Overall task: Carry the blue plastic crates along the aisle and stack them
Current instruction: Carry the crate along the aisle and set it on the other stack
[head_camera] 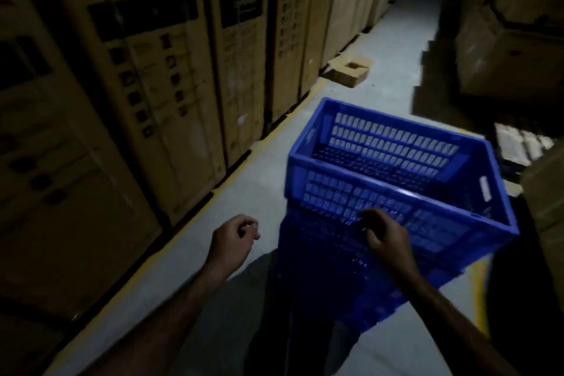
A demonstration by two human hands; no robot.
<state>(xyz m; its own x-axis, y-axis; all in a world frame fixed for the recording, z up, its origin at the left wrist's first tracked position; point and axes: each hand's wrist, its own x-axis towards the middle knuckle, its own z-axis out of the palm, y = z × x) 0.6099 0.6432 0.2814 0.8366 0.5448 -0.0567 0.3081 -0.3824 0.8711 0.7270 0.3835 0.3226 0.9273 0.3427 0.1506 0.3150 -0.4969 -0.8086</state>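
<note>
Crate [396, 180] faces small carton [351, 70] down aisle [396, 49].

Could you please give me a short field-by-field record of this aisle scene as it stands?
setting: dim warehouse aisle, grey floor
left side: row of tall cardboard cartons
crate: blue plastic crate, empty, tilted, apparently atop a darker crate below
right hand: gripping the crate's near wall
left hand: loosely curled, holding nothing, apart from the crate
floor item: small open cardboard box ahead, beside the cartons
</note>
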